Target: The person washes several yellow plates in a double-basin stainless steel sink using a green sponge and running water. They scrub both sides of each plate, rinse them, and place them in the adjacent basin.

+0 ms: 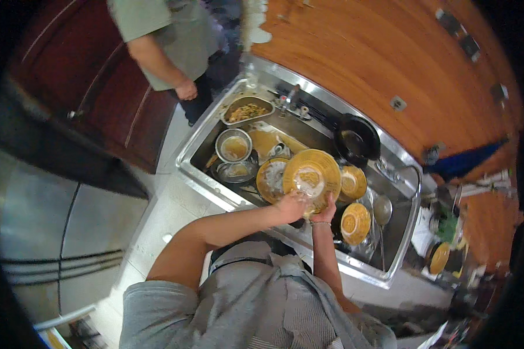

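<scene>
A large yellow bowl with white suds inside is tilted up over the sink. My right hand, with a bracelet at the wrist, grips its near right rim. My left hand is at the bowl's near left rim, its fingers blurred; whether they hold anything is unclear. Just left of it, another yellow bowl with foam sits in the sink, partly covered by the held one. Two smaller yellow bowls, one farther back and one nearer me, lie to the right.
The steel sink also has a metal bowl of cloudy liquid, a food-scrap tray, a black pan and a ladle. Faucets line the back. Another person stands beyond the sink's left end.
</scene>
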A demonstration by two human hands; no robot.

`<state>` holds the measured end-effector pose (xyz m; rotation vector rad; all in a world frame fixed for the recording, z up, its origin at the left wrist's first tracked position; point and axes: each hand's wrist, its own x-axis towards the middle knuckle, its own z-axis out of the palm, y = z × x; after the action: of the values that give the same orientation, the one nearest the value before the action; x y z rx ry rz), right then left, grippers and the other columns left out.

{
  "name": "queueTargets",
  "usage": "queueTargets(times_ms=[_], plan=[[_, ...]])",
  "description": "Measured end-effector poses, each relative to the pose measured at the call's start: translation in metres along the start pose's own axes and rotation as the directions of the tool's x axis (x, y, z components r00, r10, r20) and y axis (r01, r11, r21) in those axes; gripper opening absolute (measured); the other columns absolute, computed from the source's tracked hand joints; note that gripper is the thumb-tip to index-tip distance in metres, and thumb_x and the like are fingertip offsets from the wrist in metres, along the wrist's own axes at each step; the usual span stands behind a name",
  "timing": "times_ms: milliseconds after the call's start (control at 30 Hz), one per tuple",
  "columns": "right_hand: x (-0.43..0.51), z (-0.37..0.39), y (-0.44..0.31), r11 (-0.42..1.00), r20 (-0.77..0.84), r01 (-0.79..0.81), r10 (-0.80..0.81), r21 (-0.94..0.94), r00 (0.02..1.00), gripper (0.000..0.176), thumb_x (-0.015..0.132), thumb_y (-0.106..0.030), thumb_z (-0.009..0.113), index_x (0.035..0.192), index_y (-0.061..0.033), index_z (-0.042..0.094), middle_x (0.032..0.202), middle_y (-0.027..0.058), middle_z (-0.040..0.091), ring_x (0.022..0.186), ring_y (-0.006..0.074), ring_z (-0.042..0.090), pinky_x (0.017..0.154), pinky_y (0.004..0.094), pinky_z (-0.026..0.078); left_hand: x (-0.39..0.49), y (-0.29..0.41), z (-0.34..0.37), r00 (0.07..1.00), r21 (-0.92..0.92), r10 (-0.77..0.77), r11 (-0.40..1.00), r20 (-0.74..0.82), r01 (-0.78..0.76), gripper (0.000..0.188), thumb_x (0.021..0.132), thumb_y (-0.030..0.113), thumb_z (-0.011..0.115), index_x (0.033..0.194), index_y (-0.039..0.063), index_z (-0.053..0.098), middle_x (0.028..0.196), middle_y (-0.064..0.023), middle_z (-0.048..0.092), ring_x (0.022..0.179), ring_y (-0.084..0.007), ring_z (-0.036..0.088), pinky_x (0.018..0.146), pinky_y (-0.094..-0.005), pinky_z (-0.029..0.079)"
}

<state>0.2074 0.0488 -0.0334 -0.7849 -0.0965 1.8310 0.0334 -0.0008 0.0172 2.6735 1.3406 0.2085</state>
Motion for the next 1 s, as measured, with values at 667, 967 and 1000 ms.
queueTargets(times_ms=[667, 967, 1000], plan=[[0.018, 0.019, 0.020, 0.987, -0.068, -0.155, 0.158, 0.039, 0.985, 0.038, 0.090, -0.025, 0.045, 0.122, -0.0034, 0.045, 0.117, 0.0157, 0.054, 0.103, 0.0316, 0.055, 0.092, 0.0466, 0.042, 0.013, -0.004, -0.032, 0.999, 0.007, -0.023, 1.000, 0.034, 0.023, 0.020, 0.074, 0.013, 0.052, 0.090, 0.005, 0.061, 0.099, -0.0093, 0.063, 0.096, -0.0220, 0.059, 0.078, -0.0366, 0.048], [0.004, 0.021, -0.002, 0.886, 0.155, -0.331, 0.395, -0.323, 0.906, 0.040, 0.086, -0.018, 0.056, 0.121, -0.0014, 0.046, 0.113, 0.0151, 0.056, 0.098, 0.0283, 0.059, 0.084, 0.0421, 0.049, 0.014, -0.044, -0.082, 0.838, -0.770, -0.350, 0.626, -0.419, -0.123, 0.041, 0.086, 0.020, 0.049, 0.127, 0.011, 0.049, 0.137, -0.0141, 0.039, 0.128, -0.0261, 0.035, 0.106, -0.0355, 0.025], [0.007, 0.026, 0.002, 0.907, 0.230, -0.194, 0.293, -0.373, 0.928, 0.036, 0.083, -0.006, 0.058, 0.118, -0.0009, 0.049, 0.108, 0.0132, 0.059, 0.093, 0.0244, 0.061, 0.080, 0.0376, 0.051, 0.028, -0.040, -0.076, 0.732, -0.917, -0.560, 0.315, -0.387, -0.244, 0.045, 0.092, 0.024, 0.040, 0.131, 0.002, 0.041, 0.138, -0.0165, 0.036, 0.129, -0.0293, 0.033, 0.107, -0.0348, 0.023]])
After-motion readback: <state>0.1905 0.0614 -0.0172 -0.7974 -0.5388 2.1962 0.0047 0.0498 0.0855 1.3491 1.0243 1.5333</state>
